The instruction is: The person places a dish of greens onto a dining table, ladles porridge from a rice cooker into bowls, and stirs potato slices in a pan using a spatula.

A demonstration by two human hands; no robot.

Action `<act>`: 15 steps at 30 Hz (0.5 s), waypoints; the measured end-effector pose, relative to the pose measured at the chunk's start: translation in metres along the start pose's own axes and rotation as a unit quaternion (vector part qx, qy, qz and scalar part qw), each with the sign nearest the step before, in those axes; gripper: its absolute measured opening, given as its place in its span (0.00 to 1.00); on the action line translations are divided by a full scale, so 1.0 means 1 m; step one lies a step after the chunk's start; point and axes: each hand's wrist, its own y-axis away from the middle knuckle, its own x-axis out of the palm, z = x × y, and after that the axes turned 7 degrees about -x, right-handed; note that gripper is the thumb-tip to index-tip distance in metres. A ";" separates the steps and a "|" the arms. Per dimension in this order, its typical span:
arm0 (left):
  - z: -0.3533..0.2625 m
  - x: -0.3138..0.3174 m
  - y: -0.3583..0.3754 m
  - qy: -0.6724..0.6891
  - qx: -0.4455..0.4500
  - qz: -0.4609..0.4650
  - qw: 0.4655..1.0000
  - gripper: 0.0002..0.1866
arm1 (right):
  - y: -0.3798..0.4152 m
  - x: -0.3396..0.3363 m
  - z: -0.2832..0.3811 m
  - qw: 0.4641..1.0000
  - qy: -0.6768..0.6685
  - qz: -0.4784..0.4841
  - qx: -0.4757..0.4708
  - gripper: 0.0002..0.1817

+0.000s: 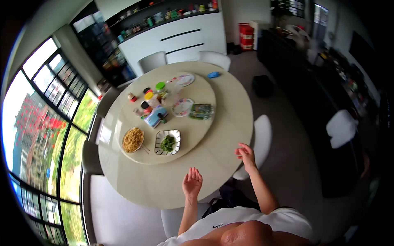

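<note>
Over the near part of the round table (135, 180), my left hand (192, 181) is raised with its palm showing and fingers stretched out, holding nothing. My right hand (246, 155) is near the table's right edge, fingers loosely bent and apart, nothing visible in it. Nearest to my left hand is a square, striped-rim dish (177, 135) holding chopped greens (167, 143). Left of it stands a bowl of noodles (133, 140) with chopsticks (145, 149) beside it. Both dishes rest on the large turntable (193, 139), and neither hand touches them.
Jars with coloured lids (160, 86), a tissue pack (155, 116), a patterned plate (182, 107) and a green flat packet (200, 111) sit on the turntable. A blue item (214, 74) lies farther back. White chairs (262, 139) surround the table; a dark sofa (299, 94) stands right.
</note>
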 end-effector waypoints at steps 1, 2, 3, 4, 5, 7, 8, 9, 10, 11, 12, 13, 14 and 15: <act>0.015 0.003 -0.007 -0.018 -0.035 0.004 0.999 0.18 | 0.014 -0.021 0.010 0.999 -0.002 -0.041 0.008 0.14; 0.027 0.008 -0.015 -0.043 -0.075 0.011 0.996 0.19 | 0.026 -0.041 0.019 0.996 -0.006 -0.085 0.010 0.13; 0.065 -0.003 0.027 -0.067 -0.115 0.016 0.991 0.19 | 0.089 -0.085 0.027 0.993 -0.015 -0.117 -0.005 0.13; 0.083 0.002 0.025 -0.090 -0.154 0.019 0.984 0.19 | 0.108 -0.102 0.041 0.988 -0.025 -0.149 -0.017 0.13; 0.100 0.006 0.019 -0.120 -0.188 0.028 0.974 0.20 | 0.126 -0.122 0.057 0.984 -0.031 -0.169 -0.049 0.14; 0.138 0.021 0.008 -0.154 -0.260 0.047 0.952 0.20 | 0.164 -0.157 0.091 0.969 -0.036 -0.227 -0.087 0.14; 0.160 0.025 0.007 -0.170 -0.295 0.057 0.939 0.20 | 0.186 -0.175 0.102 0.961 -0.038 -0.254 -0.105 0.14; 0.185 0.025 0.008 -0.185 -0.317 0.066 0.928 0.20 | 0.209 -0.197 0.108 0.953 -0.050 -0.270 -0.125 0.14; 0.210 0.021 0.008 -0.202 -0.342 0.079 0.915 0.20 | 0.236 -0.217 0.108 0.943 -0.059 -0.298 -0.134 0.15; 0.237 0.022 0.009 -0.216 -0.366 0.092 0.900 0.19 | 0.262 -0.234 0.113 0.932 -0.065 -0.326 -0.143 0.15; 0.267 0.016 0.013 -0.227 -0.386 0.088 0.890 0.19 | 0.292 -0.255 0.117 0.920 -0.069 -0.354 -0.151 0.15; 0.297 0.017 0.015 -0.228 -0.417 0.095 0.875 0.19 | 0.315 -0.272 0.122 0.912 -0.072 -0.378 -0.143 0.16; 0.332 0.011 0.025 -0.228 -0.446 0.102 0.859 0.19 | 0.347 -0.294 0.125 0.899 -0.076 -0.403 -0.150 0.16; 0.368 0.000 0.039 -0.235 -0.469 0.098 0.846 0.18 | 0.380 -0.319 0.125 0.887 -0.079 -0.427 -0.155 0.16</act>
